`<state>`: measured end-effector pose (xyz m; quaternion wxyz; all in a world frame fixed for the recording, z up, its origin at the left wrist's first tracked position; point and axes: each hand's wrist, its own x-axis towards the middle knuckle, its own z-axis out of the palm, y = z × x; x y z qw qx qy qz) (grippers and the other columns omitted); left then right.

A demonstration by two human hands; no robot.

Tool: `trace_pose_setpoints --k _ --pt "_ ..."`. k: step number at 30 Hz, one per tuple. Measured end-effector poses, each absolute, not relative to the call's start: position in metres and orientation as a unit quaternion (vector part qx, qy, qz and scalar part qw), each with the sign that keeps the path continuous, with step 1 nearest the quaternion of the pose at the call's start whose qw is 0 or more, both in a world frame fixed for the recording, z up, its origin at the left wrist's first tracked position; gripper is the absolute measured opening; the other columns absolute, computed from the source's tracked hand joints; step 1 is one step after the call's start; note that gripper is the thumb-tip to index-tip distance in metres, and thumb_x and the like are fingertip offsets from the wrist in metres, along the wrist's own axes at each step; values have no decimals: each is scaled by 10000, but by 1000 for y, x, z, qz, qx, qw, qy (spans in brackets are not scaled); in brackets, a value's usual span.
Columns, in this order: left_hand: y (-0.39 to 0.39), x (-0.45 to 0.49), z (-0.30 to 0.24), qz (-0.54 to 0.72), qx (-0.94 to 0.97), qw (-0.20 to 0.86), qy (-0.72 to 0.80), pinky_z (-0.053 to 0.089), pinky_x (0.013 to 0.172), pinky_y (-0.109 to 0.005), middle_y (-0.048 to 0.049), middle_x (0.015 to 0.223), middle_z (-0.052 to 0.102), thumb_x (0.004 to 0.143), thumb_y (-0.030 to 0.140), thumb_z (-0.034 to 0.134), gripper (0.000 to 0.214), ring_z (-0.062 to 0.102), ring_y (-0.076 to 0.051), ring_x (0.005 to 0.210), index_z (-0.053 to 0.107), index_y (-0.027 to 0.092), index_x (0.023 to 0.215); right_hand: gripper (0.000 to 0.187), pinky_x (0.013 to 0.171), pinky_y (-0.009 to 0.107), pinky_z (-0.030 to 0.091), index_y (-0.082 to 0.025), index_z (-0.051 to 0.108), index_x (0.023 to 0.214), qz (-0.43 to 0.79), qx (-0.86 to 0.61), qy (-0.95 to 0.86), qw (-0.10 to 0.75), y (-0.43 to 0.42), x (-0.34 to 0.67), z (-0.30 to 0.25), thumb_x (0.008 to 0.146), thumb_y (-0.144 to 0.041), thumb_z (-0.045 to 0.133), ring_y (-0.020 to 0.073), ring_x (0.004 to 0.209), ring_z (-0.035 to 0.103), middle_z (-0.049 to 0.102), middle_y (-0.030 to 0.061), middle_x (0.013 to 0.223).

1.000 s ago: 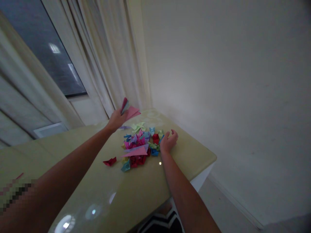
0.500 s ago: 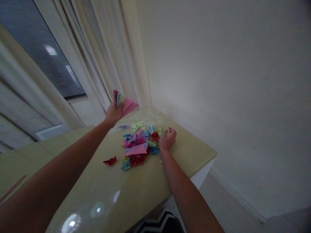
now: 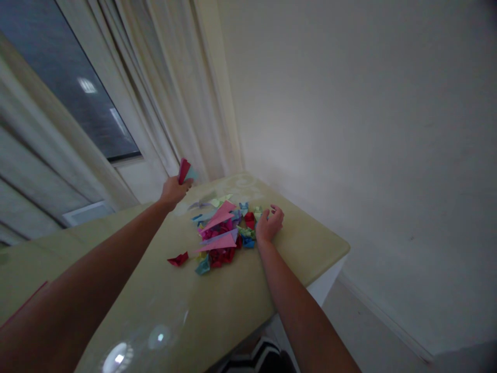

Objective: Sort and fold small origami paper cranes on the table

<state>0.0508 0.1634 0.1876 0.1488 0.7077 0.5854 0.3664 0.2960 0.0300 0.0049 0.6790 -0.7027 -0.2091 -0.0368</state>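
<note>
My left hand [image 3: 175, 190] is raised over the far side of the table, closed on several folded paper planes [image 3: 184, 170], red and light blue. Below and to its right lies a pile of folded coloured papers [image 3: 223, 256]. A pink paper plane [image 3: 220, 216] rests on the pile's upper part, and a second pink plane [image 3: 223, 241] lies nearer to me. My right hand [image 3: 269, 224] rests on the table at the pile's right edge. Its fingers are loosely curled and apart, and I see nothing held in them.
A single red folded paper [image 3: 177, 259] lies left of the pile on the glossy yellowish table [image 3: 155, 295]. The table's right edge runs along a white wall [image 3: 349, 129]. Curtains [image 3: 171, 93] and a dark window [image 3: 85, 67] stand behind. A thin red strip [image 3: 24, 304] shows at far left.
The pink paper plane has left my left hand and now lies on the pile; a light blue one also appears there. My left hand has drawn slightly left and down. My right hand stays put.
</note>
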Motion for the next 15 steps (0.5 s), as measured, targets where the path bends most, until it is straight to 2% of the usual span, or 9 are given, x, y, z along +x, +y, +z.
trace_pose_setpoints --k 3,5,8,15 --pt "164 44 180 350 709 137 597 422 553 -301 -98 702 672 883 621 531 485 618 -228 656 665 179 737 301 1002 458 424 -181 598 1178 -38 -704 -211 677 30 296 5 928 -278 461 320 1148 605 650 175 1218" --pt "165 41 177 340 706 137 606 413 541 -321 -110 643 637 935 701 372 631 597 -236 615 650 192 688 297 999 455 426 -180 598 1171 -39 -704 -212 676 30 296 4 924 -277 465 318 1144 608 651 174 1216" --pt "165 39 174 327 702 144 616 431 546 -350 -131 614 624 971 721 191 755 587 -241 560 650 196 682 293 991 446 432 -181 601 1164 -44 -704 -215 676 31 298 3 917 -272 472 310 1125 612 655 167 1200" --pt "160 35 177 334 726 83 595 512 681 -425 -184 764 719 984 656 170 768 696 -329 742 728 177 764 292 973 432 433 -185 610 1159 -51 -710 -223 666 31 297 2 910 -264 479 303 1112 614 659 154 1178"
